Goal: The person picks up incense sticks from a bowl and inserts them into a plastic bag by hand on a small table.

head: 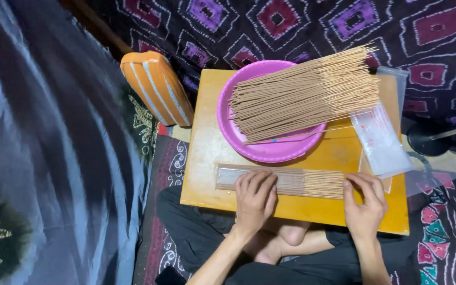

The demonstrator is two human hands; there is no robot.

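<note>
Your left hand (256, 196) lies flat, palm down, on the left part of a packet (281, 181) of thin brown sticks; pressing this way seems meant to keep the sticks level and stop them rolling. Your right hand (366, 199) pinches the packet's right end between fingers and thumb, where the stick ends meet the clear sleeve, likely to hold that end square. The packet lies crosswise along the near edge of the yellow bench (207, 142), just above your crossed legs, so both hands reach it easily.

Beyond it, a pink plate (262, 150) carries the loose sticks (307, 92), fanned to the far right and overhanging the rim, within reach. Spare clear bags (383, 140) lie on the bench's right side, beside your right hand. An orange striped cushion (157, 87) leans at the far left, off the bench.
</note>
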